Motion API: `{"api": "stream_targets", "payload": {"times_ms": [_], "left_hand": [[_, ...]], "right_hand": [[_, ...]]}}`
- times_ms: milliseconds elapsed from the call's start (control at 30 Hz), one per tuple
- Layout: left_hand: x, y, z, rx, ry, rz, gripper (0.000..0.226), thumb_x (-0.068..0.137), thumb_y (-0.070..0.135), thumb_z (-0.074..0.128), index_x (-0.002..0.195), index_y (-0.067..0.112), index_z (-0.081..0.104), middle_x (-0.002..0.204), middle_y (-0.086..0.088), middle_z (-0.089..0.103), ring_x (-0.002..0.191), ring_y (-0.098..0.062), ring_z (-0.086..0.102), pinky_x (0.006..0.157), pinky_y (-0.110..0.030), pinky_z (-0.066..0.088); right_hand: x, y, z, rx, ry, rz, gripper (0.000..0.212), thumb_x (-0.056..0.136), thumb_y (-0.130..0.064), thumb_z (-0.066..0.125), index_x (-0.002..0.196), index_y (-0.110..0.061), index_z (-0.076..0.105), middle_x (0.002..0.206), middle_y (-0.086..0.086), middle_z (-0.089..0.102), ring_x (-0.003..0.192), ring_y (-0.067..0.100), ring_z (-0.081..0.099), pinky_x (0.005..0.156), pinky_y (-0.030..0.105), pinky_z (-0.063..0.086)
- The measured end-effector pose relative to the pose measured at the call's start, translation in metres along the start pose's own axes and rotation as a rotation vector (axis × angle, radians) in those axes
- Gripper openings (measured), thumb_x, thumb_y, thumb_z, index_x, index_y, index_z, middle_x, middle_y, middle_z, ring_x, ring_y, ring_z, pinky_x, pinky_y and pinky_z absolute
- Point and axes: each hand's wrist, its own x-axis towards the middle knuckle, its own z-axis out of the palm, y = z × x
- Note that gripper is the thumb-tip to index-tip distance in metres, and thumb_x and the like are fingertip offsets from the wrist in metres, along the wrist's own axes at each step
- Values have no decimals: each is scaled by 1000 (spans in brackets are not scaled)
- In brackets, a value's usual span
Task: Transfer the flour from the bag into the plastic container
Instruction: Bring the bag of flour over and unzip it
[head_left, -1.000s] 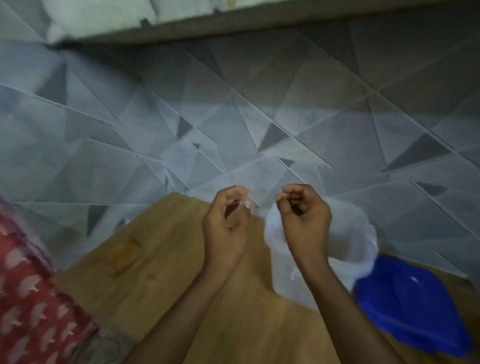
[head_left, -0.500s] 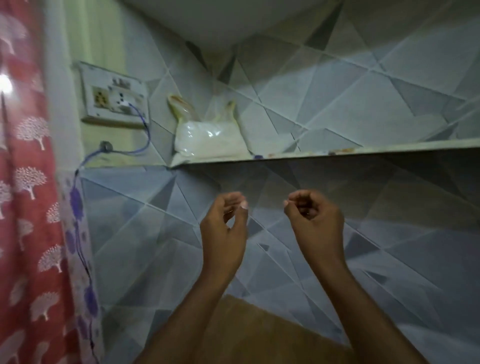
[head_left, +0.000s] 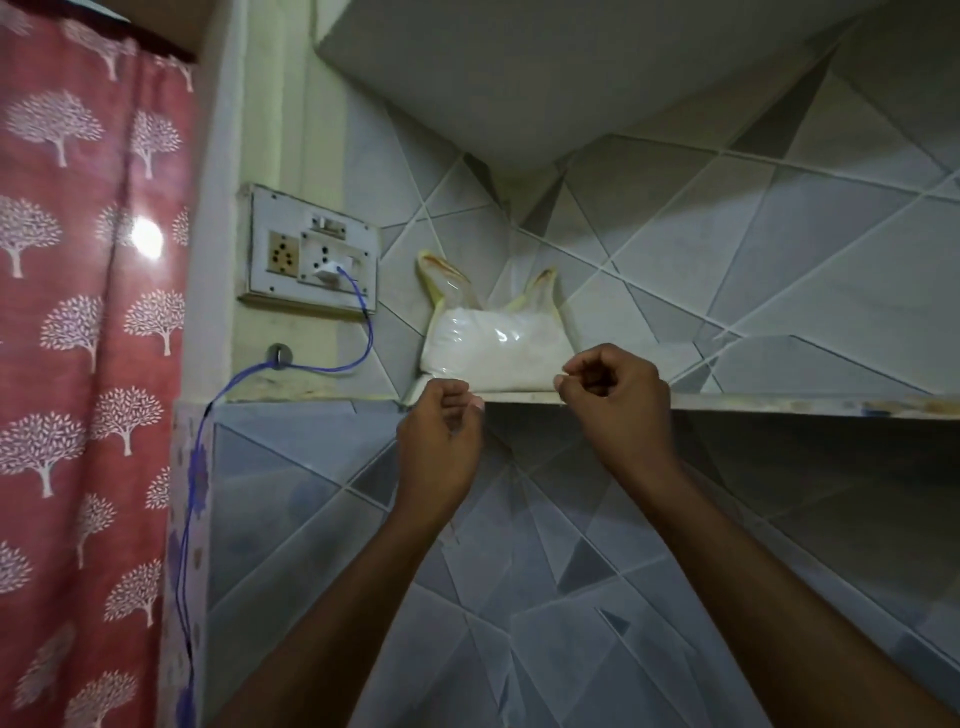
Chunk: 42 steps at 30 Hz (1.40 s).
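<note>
A clear plastic bag of white flour (head_left: 491, 353) lies on a narrow wall shelf (head_left: 779, 402), in the corner, with its yellowish handles sticking up. My left hand (head_left: 441, 431) is raised just below the shelf's edge, under the bag's left end, with fingers curled and thumb against fingertips. My right hand (head_left: 613, 400) is level with the shelf's edge in front of the bag's right end, fingers also curled. I see nothing held in either hand. The plastic container is out of view.
A switch and socket board (head_left: 309, 260) hangs on the wall left of the bag, with a plugged-in charger and a blue cable (head_left: 197, 467) running down. A red curtain with white trees (head_left: 78, 364) covers the left side. Grey patterned tiles line the wall.
My view has swung up from the wooden table, with its white bag and blue lid, to the shelf. Both hands rose with it, keeping their curled pose, and now reach the shelf's edge.
</note>
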Motion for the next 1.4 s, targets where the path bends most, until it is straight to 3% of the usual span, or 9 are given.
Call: {"api": "stream_targets", "payload": {"times_ms": [233, 367, 533, 667, 833, 967, 1100, 1233, 1400], "left_hand": [[96, -68, 10, 76, -3, -18, 27, 95, 23, 65, 120, 13, 63, 111, 0, 67, 101, -13, 63, 74, -13, 47], [172, -89, 29, 86, -6, -46, 37, 93, 30, 67, 125, 12, 60, 122, -7, 66, 114, -25, 62, 100, -39, 50], [259, -92, 64, 21, -103, -135, 59, 95, 38, 63, 142, 8, 44, 138, -13, 57, 126, -33, 55, 100, -39, 45], [311, -96, 94, -139, -50, -233, 76, 87, 41, 70, 148, 10, 37, 140, -13, 57, 124, -34, 59, 105, -44, 48], [344, -109, 122, -6, 156, -239, 56, 99, 32, 59, 148, 9, 42, 140, -13, 58, 126, -33, 58, 98, -40, 47], [345, -115, 131, 63, 236, -147, 27, 103, 31, 52, 118, 9, 61, 120, -10, 67, 111, -29, 63, 78, -34, 43], [338, -114, 138, -92, 312, 22, 13, 103, 23, 54, 102, 10, 58, 101, -12, 70, 98, -32, 65, 79, -43, 52], [325, -94, 137, -210, 356, 200, 18, 102, 27, 55, 99, 10, 58, 93, -8, 72, 85, -20, 65, 77, -36, 52], [308, -71, 135, -363, 415, 278, 24, 101, 28, 56, 103, 5, 63, 93, -8, 73, 87, -21, 69, 78, -34, 55]], "right_hand": [[83, 27, 79, -151, -102, 26, 15, 84, -21, 73, 97, -15, 73, 85, -3, 70, 82, 13, 65, 76, 26, 50], [139, 48, 119, -291, -80, 84, 12, 82, -21, 69, 89, -12, 71, 85, 4, 70, 87, 23, 65, 77, 33, 54], [212, 70, 153, -384, -51, 181, 17, 82, -17, 64, 89, -3, 57, 91, 13, 63, 84, 28, 59, 54, 26, 38], [260, 92, 173, -450, -9, 248, 15, 86, -17, 62, 92, -8, 53, 104, 19, 63, 93, 34, 62, 68, 28, 38], [297, 125, 186, -532, -19, 309, 34, 95, -17, 56, 124, -1, 52, 129, 24, 58, 121, 39, 56, 88, 34, 46], [309, 149, 184, -517, -35, 392, 49, 97, -20, 57, 139, -1, 43, 142, 23, 49, 131, 39, 48, 104, 38, 42], [316, 158, 181, -399, -42, 475, 61, 94, -32, 64, 143, -4, 40, 144, 21, 48, 131, 39, 48, 106, 47, 46], [350, 204, 166, -198, 16, 477, 94, 63, -53, 75, 139, -5, 46, 131, 17, 60, 120, 38, 58, 103, 49, 49], [336, 164, 140, 60, 189, 533, 50, 85, -26, 75, 124, -2, 57, 110, 19, 64, 103, 37, 63, 97, 54, 51]]}}
